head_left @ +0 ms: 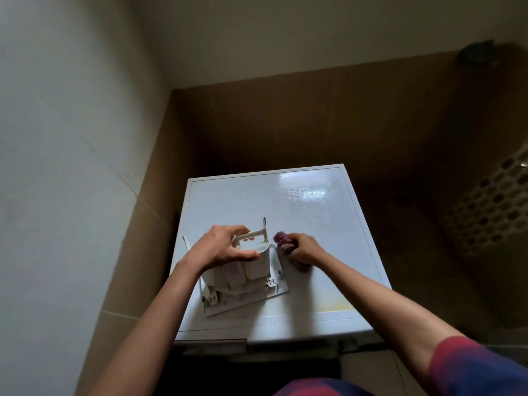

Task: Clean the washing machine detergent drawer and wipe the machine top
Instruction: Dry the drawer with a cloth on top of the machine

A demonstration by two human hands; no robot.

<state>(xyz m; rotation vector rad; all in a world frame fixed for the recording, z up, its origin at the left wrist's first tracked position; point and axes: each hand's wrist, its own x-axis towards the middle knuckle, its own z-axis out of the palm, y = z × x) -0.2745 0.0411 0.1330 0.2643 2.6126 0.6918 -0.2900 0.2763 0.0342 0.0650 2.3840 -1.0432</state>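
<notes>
Drawer: white detergent drawer on the machine top, near left.
Left hand: my fingers grip the drawer.
Right hand: I clutch a purple cloth just right of it.

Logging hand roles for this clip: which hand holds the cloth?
The right hand grips the purple cloth; the left hand instead holds the detergent drawer standing on the machine top.

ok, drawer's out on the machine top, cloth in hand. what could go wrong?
1. The detergent drawer stands on end near the front-left edge of the machine top; a shove from the cloth could tip it off.
2. Only the left hand steadies it, gripping high, so it may pivot.
3. The glossy top looks slick; the drawer might slide.
</notes>
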